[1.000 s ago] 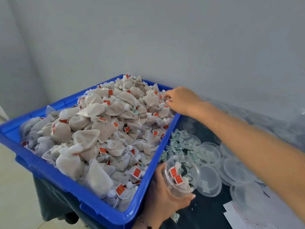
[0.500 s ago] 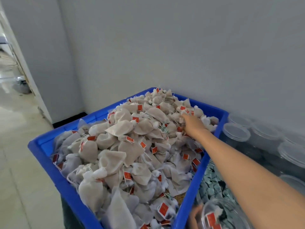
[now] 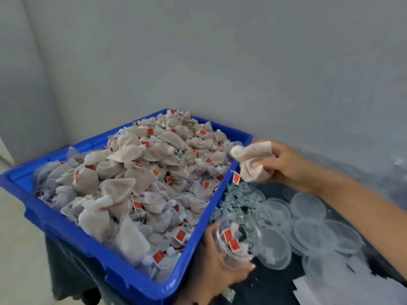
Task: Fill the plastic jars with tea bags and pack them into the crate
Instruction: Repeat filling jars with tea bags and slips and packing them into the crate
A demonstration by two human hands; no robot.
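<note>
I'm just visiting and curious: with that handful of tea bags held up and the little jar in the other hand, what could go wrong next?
1. The right hand grips a bunch of beige mesh tea bags, perhaps too many for the small clear plastic jar in the left hand; some may spill.
2. A dangling red tag could snag on the blue plastic crate.
3. The jar is tilted, so bags inside might slide out.

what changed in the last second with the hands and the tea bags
The right hand, which was reaching into the heap in the blue plastic crate, has pulled back over the crate's right edge and now grips a bunch of white mesh tea bags above the dark table. The left hand still holds the clear plastic jar, partly filled, beside the crate. The clear round lids lie as before.
</note>
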